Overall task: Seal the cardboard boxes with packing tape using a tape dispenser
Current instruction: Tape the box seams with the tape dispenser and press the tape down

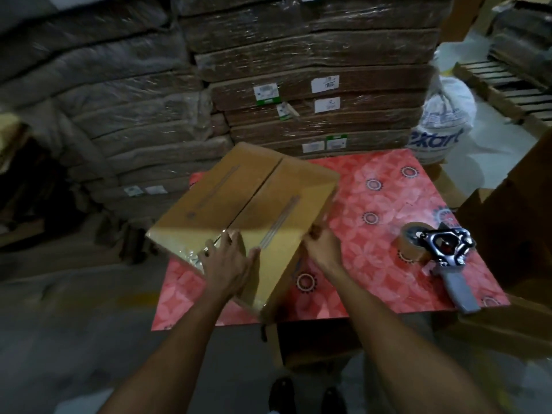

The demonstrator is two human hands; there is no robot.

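Tape dispenser [439, 249] on red table [373, 204] beside cardboard box [239, 198], wrapped stacks [313, 70] behind

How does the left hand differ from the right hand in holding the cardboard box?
The left hand lies flat on the top of the cardboard box, fingers spread; the right hand curls its fingers round the box's right edge. The left hand is near the centre seam; the right hand is at the side. Both touch the tilted box; neither touches the tape dispenser.
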